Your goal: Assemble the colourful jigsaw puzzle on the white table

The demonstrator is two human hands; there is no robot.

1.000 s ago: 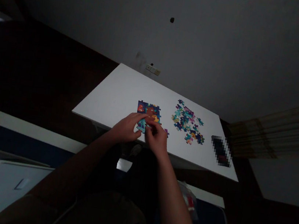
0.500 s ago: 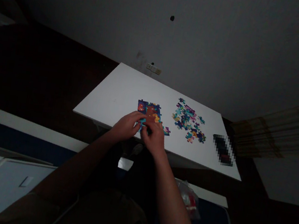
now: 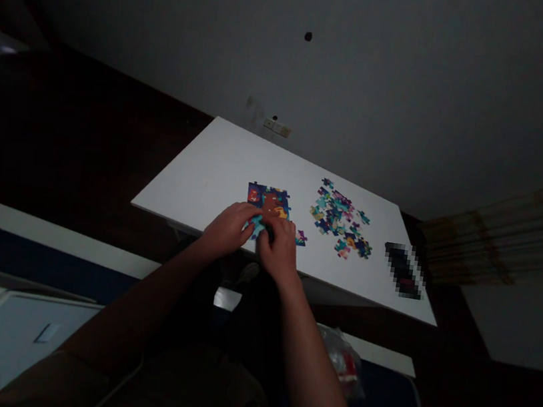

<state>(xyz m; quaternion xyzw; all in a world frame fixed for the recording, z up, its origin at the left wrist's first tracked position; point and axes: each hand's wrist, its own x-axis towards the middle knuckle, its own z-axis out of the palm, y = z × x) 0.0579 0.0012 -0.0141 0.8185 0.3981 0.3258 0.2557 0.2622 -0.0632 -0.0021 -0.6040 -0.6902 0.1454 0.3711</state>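
A partly joined jigsaw puzzle [image 3: 275, 203], with a brown figure on a dark blue ground, lies near the front edge of the white table. My left hand [image 3: 230, 228] is on its near left part, fingers bent over the top and thumb at the near side. From the right, my right hand [image 3: 281, 249] curls over the near part, fingertips close to those of the left. Between the thumbs a light blue part of the puzzle shows. Both hands look closed on the puzzle; my fingers hide exactly which pieces they grip.
Loose jigsaw pieces [image 3: 336, 211] lie in a heap right of the puzzle. A dark pixelated object [image 3: 402, 270] is at the table's [image 3: 178, 180] right end. Behind stands a wall with a socket strip [image 3: 277, 127]. A clear plastic bag [image 3: 343, 362] sits by my right forearm.
The view has shifted slightly. My fingers have moved only a little on the puzzle, and a bit more of its light blue part shows between my hands.
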